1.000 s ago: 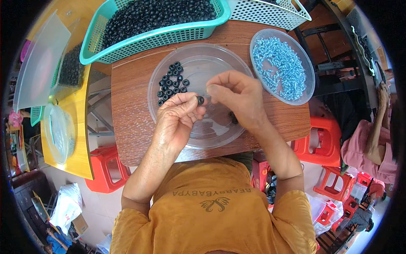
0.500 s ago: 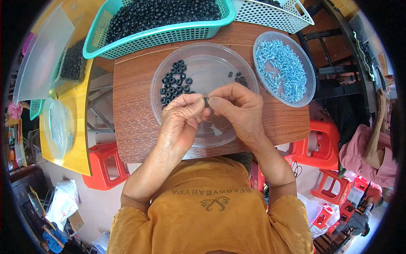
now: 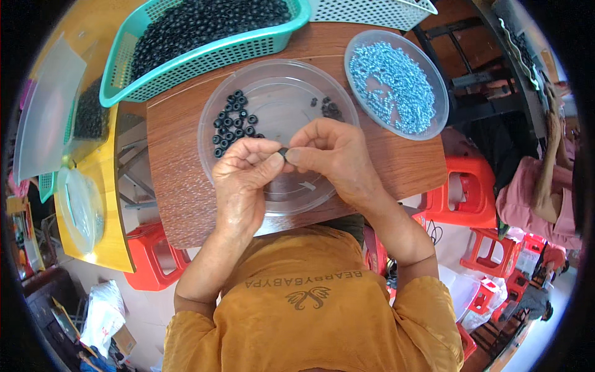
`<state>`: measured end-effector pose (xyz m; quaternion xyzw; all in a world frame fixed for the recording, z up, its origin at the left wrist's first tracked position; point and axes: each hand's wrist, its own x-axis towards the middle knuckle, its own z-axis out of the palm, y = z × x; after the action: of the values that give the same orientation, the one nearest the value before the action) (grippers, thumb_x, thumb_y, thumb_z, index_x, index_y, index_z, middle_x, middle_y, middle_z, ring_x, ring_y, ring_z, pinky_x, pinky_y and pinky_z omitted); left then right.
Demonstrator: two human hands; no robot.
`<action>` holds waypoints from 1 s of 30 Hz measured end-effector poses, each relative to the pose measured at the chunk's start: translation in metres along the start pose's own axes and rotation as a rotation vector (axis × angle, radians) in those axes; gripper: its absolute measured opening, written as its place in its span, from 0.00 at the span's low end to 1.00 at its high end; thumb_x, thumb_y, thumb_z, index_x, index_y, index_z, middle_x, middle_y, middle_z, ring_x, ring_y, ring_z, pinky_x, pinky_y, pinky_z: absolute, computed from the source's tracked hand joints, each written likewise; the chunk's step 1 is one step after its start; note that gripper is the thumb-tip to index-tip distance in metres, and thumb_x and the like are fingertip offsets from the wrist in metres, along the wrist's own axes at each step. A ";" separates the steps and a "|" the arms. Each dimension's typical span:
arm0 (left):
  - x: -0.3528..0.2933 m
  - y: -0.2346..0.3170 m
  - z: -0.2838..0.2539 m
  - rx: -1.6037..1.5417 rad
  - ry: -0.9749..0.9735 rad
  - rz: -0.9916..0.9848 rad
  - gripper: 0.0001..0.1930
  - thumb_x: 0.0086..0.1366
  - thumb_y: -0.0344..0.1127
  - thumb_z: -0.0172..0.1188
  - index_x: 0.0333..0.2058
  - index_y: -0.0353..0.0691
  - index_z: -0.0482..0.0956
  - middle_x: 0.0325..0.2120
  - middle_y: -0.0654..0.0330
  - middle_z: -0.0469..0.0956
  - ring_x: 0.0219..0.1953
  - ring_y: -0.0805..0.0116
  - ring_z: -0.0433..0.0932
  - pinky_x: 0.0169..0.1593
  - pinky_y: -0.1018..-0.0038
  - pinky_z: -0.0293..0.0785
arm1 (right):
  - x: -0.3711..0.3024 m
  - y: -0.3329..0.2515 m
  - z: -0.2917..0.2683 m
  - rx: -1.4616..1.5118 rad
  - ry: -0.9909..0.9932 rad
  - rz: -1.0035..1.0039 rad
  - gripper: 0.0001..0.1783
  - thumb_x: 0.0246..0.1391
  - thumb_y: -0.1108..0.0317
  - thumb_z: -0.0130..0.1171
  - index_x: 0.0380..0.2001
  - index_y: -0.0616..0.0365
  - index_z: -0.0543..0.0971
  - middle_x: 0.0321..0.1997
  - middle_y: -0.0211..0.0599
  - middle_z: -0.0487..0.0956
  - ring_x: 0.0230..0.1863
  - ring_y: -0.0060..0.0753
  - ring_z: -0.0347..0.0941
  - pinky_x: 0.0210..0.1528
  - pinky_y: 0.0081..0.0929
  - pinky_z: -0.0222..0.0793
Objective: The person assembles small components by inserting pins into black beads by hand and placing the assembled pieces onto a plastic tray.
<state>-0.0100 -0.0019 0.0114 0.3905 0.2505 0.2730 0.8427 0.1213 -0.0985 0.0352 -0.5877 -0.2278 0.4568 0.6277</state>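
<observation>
My left hand [image 3: 243,183] and my right hand [image 3: 339,160] meet over a round clear plastic tray [image 3: 206,133]. Between their pinched fingertips sits a small black round piece [image 3: 284,152], partly covered by the thumbs. Its shape resembles the black rings [image 3: 229,123] with centre holes lying at the tray's left side. Toward the tray's right lies a little pile of small dark bits [image 3: 331,110], with a few more just beside it. Whether one of those bits is also in my right fingertips cannot be made out.
A green basket [image 3: 204,59] heaped with black rings stands at the back left, beside a white basket [image 3: 365,11]. To the right is a round tub [image 3: 441,102] of shiny blue pieces. Red stools [image 3: 468,192] flank the brown table [image 3: 176,180]. A person in pink [image 3: 536,198] sits at right.
The whole view has shifted, so table and trays appear further left. My hands stay together over the tray, fingertips still pinching the black piece, with the left thumb repositioned slightly.
</observation>
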 end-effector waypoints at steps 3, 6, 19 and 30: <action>0.009 0.007 -0.007 -0.083 -0.022 -0.082 0.07 0.58 0.20 0.60 0.36 0.31 0.76 0.31 0.52 0.80 0.31 0.65 0.80 0.40 0.74 0.79 | -0.002 -0.019 -0.008 -0.156 -0.003 -0.079 0.06 0.47 0.76 0.63 0.29 0.66 0.77 0.25 0.31 0.78 0.26 0.17 0.73 0.28 0.15 0.66; 0.017 0.008 -0.020 -0.143 0.026 -0.070 0.07 0.58 0.20 0.60 0.36 0.31 0.77 0.33 0.50 0.80 0.34 0.63 0.80 0.40 0.74 0.79 | -0.019 -0.067 -0.013 -0.332 0.048 -0.318 0.03 0.47 0.75 0.62 0.27 0.63 0.79 0.24 0.28 0.76 0.28 0.19 0.71 0.31 0.14 0.64; 0.022 -0.005 -0.014 -0.239 0.057 -0.188 0.06 0.58 0.21 0.60 0.35 0.32 0.77 0.34 0.47 0.80 0.34 0.61 0.80 0.40 0.72 0.77 | -0.056 -0.145 -0.042 -0.375 -0.904 -0.385 0.18 0.50 0.53 0.61 0.20 0.56 0.76 0.22 0.36 0.78 0.21 0.26 0.76 0.14 0.19 0.65; 0.018 -0.008 -0.013 -0.301 -0.005 -0.209 0.06 0.57 0.23 0.62 0.35 0.33 0.78 0.33 0.47 0.80 0.31 0.63 0.80 0.38 0.73 0.76 | -0.073 -0.106 -0.020 -0.594 -0.561 -0.623 0.14 0.47 0.58 0.61 0.21 0.58 0.77 0.23 0.35 0.77 0.23 0.30 0.76 0.20 0.25 0.67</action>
<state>-0.0029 0.0126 -0.0060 0.2325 0.2439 0.2176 0.9160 0.1351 -0.1590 0.1493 -0.4998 -0.6717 0.3038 0.4547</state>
